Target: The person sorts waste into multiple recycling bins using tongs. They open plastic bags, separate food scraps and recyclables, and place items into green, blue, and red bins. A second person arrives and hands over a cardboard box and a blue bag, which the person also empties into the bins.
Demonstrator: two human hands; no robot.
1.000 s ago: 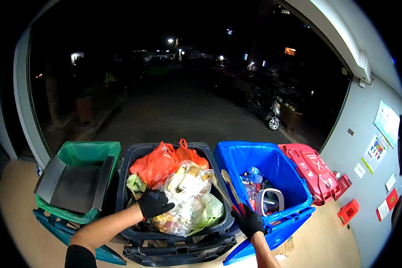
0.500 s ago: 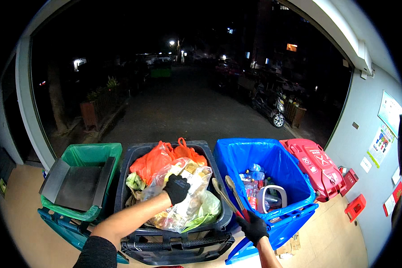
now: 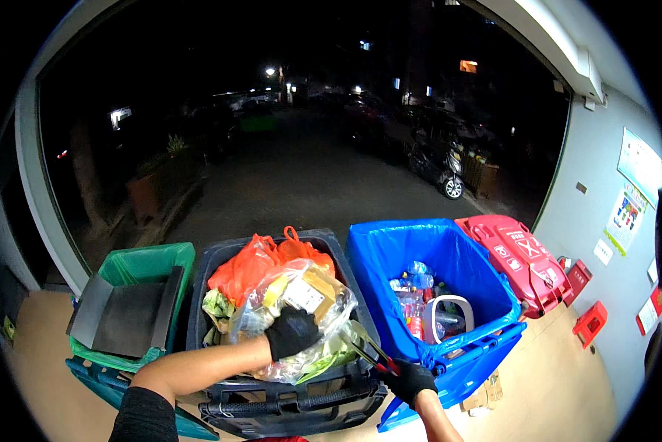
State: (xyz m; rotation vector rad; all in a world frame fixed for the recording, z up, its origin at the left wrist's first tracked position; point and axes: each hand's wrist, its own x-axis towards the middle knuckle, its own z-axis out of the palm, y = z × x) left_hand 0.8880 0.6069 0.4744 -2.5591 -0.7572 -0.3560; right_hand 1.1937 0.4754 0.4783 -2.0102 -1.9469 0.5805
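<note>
- Clear plastic bag of mixed waste: on top of the heap in the dark bin, middle of the row. It's a loose, rounded lump w/ no long axis I can make out. Brown cardboard shows thru its far R part.
- My L hand, black glove, is nearer: right on the bag's near side, so most of the bag lies far & R of my fingers. They're bunched, part curled; can't tell if they've pinched any plastic.
- My R hand, also gloved, is closed round the red-handled tongs, btwn dark & blue bins. Tongs' long axis runs near R to far L, tips apart by the bag's near R edge; can't tell if they touch it.
- Surface: soft, uneven rubbish. Orange-red bag just beyond, far L; leafy green bits at the L side.
- Room: tight on the R, bin rim close to the bag; my L forearm crosses the near L corner.
- R: blue bin w/ plastic bottles & a white-rimmed tub; then a red bin lid.
- L: green-lined bin w/ a grey tray across it.
- Beyond: dark road, parked scooter. Pale floor near R.
</note>
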